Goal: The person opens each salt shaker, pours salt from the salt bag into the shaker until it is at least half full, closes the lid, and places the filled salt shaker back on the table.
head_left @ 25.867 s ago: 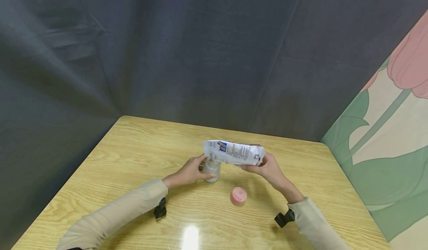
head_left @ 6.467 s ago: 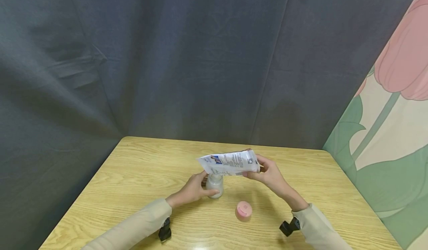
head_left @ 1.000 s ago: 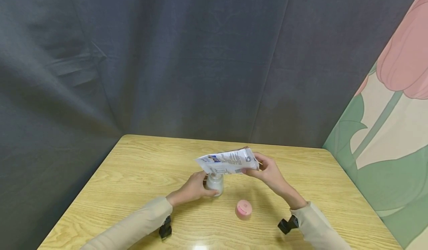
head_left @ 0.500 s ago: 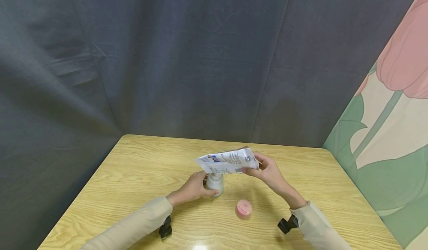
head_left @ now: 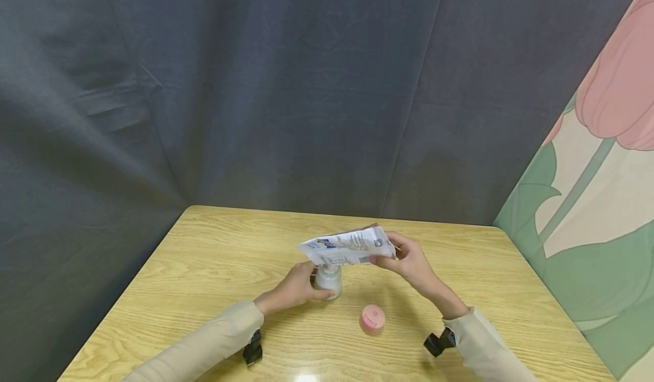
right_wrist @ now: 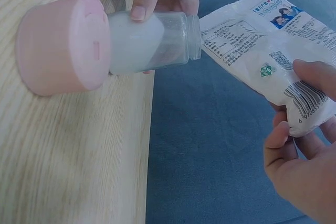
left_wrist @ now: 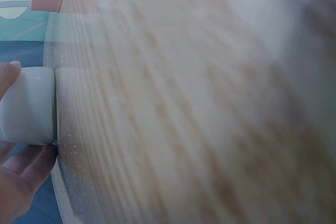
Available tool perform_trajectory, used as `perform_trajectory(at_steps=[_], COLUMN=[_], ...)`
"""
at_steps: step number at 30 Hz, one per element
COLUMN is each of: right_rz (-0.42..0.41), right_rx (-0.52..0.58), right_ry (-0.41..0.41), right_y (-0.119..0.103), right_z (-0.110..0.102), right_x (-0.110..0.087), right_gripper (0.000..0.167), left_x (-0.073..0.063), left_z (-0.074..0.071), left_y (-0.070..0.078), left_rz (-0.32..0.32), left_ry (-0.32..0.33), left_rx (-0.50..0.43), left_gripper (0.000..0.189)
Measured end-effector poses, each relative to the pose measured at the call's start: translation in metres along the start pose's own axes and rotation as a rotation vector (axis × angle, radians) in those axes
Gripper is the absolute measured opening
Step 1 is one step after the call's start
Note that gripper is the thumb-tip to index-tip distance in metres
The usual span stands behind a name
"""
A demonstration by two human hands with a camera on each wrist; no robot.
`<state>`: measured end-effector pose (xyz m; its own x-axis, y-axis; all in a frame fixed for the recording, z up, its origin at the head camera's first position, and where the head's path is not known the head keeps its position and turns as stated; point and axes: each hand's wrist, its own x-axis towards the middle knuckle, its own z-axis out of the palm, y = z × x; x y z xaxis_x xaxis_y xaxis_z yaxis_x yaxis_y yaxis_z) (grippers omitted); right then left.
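Observation:
My left hand [head_left: 293,286] grips a clear glass jar [head_left: 328,282] standing on the table, thumb on the near side and fingers behind. White contents show through its glass [right_wrist: 139,43] in the right wrist view, banked at a slant. My right hand [head_left: 411,261] pinches the bottom end of a white printed plastic bag [head_left: 352,246], thumb on the near face. The bag slopes down to the left, and its far end overlaps the jar's mouth. In the left wrist view the jar's white lower part [left_wrist: 29,106] sits between thumb and fingers.
A round pink lid [head_left: 372,319] lies on the wooden table [head_left: 230,240] in front of and right of the jar. Tiny whitish specks [left_wrist: 71,148] dot the tabletop beside the jar's base. A dark curtain [head_left: 306,98] hangs behind the table.
Since the oldest frame the bag's right end has tipped up, so it slopes down leftward, and the white in the jar looks higher. Over the last second, almost nothing has moved.

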<state>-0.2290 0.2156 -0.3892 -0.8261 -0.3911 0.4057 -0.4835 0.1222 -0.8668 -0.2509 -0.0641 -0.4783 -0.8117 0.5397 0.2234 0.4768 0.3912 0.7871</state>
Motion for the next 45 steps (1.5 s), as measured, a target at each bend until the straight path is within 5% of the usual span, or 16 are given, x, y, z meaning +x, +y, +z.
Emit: perform_trajectory(at_steps=[45], right_rz=[-0.012], right_rx=[-0.001], right_ry=[0.013], right_y=[-0.0033], right_z=[0.0008], right_x=[0.0016], right_gripper=[0.042], left_x=[0.0007], left_z=[0.0001], left_y=[-0.0019], left_rz=[-0.021], left_ry=[-0.01], left_rx=[0.008], left_gripper=[0.079])
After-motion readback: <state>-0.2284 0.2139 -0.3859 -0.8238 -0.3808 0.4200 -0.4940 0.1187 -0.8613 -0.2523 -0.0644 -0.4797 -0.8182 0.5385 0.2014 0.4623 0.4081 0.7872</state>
